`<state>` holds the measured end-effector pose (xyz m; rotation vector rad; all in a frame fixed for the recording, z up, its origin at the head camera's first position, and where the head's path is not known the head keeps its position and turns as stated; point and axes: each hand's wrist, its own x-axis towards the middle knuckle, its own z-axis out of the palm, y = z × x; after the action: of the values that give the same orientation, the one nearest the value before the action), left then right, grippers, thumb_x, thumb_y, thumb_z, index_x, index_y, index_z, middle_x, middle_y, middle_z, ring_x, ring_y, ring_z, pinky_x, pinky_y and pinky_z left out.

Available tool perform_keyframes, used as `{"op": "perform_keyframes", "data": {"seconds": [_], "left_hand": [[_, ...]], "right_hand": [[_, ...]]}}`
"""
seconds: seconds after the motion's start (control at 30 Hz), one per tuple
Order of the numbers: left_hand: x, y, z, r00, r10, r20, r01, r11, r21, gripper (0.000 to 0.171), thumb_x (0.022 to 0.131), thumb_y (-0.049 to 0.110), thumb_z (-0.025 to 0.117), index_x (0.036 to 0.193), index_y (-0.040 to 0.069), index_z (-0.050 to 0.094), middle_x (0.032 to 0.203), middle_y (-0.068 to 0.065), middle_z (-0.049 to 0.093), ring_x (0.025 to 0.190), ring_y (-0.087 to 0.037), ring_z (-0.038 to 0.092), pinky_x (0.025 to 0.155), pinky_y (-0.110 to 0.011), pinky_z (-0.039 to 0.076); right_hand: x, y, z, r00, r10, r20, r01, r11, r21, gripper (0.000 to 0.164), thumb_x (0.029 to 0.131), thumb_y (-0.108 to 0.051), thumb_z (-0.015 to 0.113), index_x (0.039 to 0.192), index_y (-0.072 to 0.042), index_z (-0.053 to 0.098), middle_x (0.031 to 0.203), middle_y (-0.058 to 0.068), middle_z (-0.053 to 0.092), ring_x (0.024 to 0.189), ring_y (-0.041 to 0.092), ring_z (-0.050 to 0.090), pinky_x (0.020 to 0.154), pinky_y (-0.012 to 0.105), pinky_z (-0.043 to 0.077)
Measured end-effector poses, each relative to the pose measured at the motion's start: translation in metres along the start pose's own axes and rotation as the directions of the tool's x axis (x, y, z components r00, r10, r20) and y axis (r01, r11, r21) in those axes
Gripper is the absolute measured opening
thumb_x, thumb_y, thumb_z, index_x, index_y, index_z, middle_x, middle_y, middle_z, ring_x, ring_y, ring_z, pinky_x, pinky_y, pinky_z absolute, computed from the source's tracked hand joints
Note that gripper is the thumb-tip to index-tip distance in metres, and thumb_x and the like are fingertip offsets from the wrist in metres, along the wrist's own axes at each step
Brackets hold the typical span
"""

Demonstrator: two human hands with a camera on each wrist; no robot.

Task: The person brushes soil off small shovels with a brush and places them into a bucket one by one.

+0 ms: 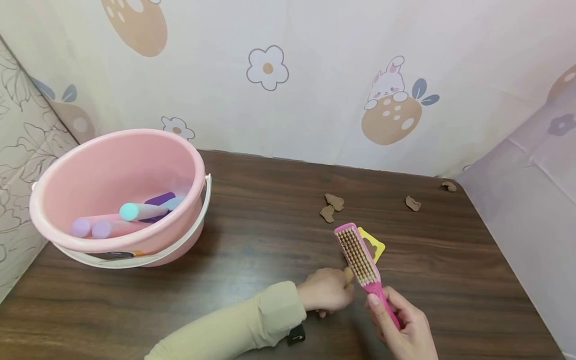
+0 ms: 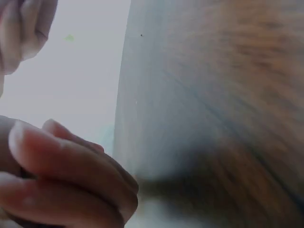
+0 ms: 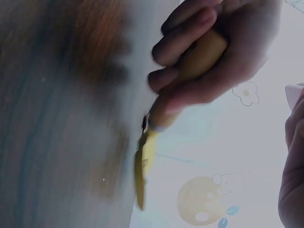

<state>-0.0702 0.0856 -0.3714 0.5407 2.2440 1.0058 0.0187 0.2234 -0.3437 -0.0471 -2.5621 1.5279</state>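
In the head view my right hand (image 1: 407, 325) grips a pink-handled brush (image 1: 357, 255) with its tan bristles turned up and its head pointing away. Beside it, low over the table, my left hand (image 1: 327, 291) has its fingers curled round a wooden-handled tool (image 1: 349, 275). The tool's yellow head (image 1: 378, 246), which has a cutout, is partly hidden behind the brush. From the right wrist view the wooden handle (image 3: 202, 57) shows inside the left fist, with the thin yellow head (image 3: 142, 175) angled toward the tabletop. Curled left fingers (image 2: 76, 175) fill the left wrist view's lower corner.
A pink bucket (image 1: 117, 150) with a white handle stands at the left, holding several pastel-ended handles (image 1: 144, 211). Flat brown pieces (image 1: 334, 202) lie beyond the brush, others (image 1: 412, 203) farther right. Patterned sheets (image 1: 315, 100) border the dark wooden table (image 1: 252, 200).
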Motion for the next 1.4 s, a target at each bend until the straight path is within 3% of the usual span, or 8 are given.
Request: {"op": "perform_keyframes", "data": {"seconds": [0.1,0.2,0.43,0.67,0.77,1.07,1.2,1.4], "left_hand": [[-0.009,-0.002,-0.004,0.999,0.010,-0.030,-0.011,0.999,-0.036,0.026,0.096,0.025,0.048,0.077,0.009,0.056,0.043,0.000,0.045,0.027,-0.011,0.040,0.031,-0.024,0.031],[-0.016,-0.004,-0.008,0.999,0.021,-0.046,-0.024,0.997,-0.074,0.025,0.095,0.023,0.051,0.080,0.003,0.057,0.042,0.000,0.044,0.027,-0.010,0.039,0.031,-0.023,0.029],[-0.033,-0.012,-0.015,0.995,0.092,-0.050,-0.098,0.984,-0.146,0.024,0.094,0.020,0.052,0.073,0.013,0.046,0.054,0.001,0.046,0.030,-0.009,0.039,0.036,-0.024,0.036],[-0.052,-0.015,-0.021,0.982,0.135,-0.132,-0.139,0.990,-0.024,0.038,0.097,0.030,0.051,0.062,0.016,0.041,0.059,0.007,0.040,0.047,-0.007,0.038,0.045,-0.021,0.035],[-0.059,-0.019,-0.024,0.980,0.136,-0.147,-0.146,0.987,-0.059,0.044,0.098,0.036,0.048,0.060,0.017,0.039,0.056,0.008,0.038,0.046,-0.006,0.035,0.044,-0.021,0.033],[-0.077,-0.029,-0.031,0.971,0.136,-0.195,-0.170,0.971,-0.168,0.039,0.101,0.041,0.041,0.072,0.015,0.044,0.061,0.007,0.034,0.051,-0.005,0.033,0.047,-0.021,0.031],[-0.081,-0.032,-0.034,0.969,0.134,-0.206,-0.170,0.970,-0.171,0.037,0.101,0.041,0.041,0.076,0.013,0.045,0.063,0.007,0.034,0.053,-0.005,0.034,0.048,-0.020,0.032],[-0.089,-0.034,-0.039,0.969,0.130,-0.211,-0.172,0.966,-0.192,0.036,0.101,0.040,0.041,0.080,0.011,0.043,0.062,0.007,0.035,0.049,-0.005,0.033,0.045,-0.020,0.029]], "right_hand": [[0.001,0.000,0.000,1.000,0.002,0.001,-0.002,1.000,0.002,0.019,0.094,-0.001,0.055,0.077,-0.008,0.056,0.049,-0.003,0.037,0.035,0.001,0.031,0.029,0.020,0.028],[0.002,-0.001,0.000,1.000,0.003,0.001,-0.003,1.000,-0.004,0.018,0.095,-0.001,0.055,0.078,-0.008,0.056,0.050,-0.003,0.037,0.035,0.001,0.032,0.029,0.020,0.028],[0.002,-0.003,0.002,1.000,0.028,0.003,-0.028,1.000,-0.002,0.017,0.095,-0.003,0.055,0.078,-0.005,0.056,0.049,-0.003,0.037,0.035,0.000,0.031,0.029,0.020,0.028],[0.003,-0.008,0.003,0.998,0.067,-0.002,-0.067,0.997,-0.025,0.017,0.095,-0.006,0.056,0.078,-0.005,0.056,0.050,-0.006,0.039,0.037,-0.003,0.033,0.030,0.021,0.031],[0.004,-0.008,0.003,0.998,0.059,0.002,-0.059,0.998,-0.024,0.017,0.095,-0.005,0.056,0.078,-0.005,0.057,0.051,-0.006,0.039,0.037,-0.003,0.033,0.030,0.021,0.031],[0.004,-0.006,0.004,0.999,0.029,0.020,-0.029,1.000,-0.005,0.017,0.094,-0.003,0.056,0.077,-0.006,0.056,0.050,-0.004,0.039,0.036,0.001,0.033,0.031,0.021,0.030],[0.004,-0.004,0.003,1.000,0.008,0.024,-0.008,1.000,0.003,0.017,0.094,-0.002,0.057,0.077,-0.006,0.056,0.050,-0.002,0.038,0.035,0.005,0.032,0.031,0.020,0.029],[0.004,-0.004,0.003,1.000,-0.008,0.030,0.008,1.000,-0.002,0.018,0.094,-0.001,0.056,0.078,-0.008,0.057,0.051,-0.003,0.039,0.036,0.001,0.033,0.031,0.020,0.029]]}}
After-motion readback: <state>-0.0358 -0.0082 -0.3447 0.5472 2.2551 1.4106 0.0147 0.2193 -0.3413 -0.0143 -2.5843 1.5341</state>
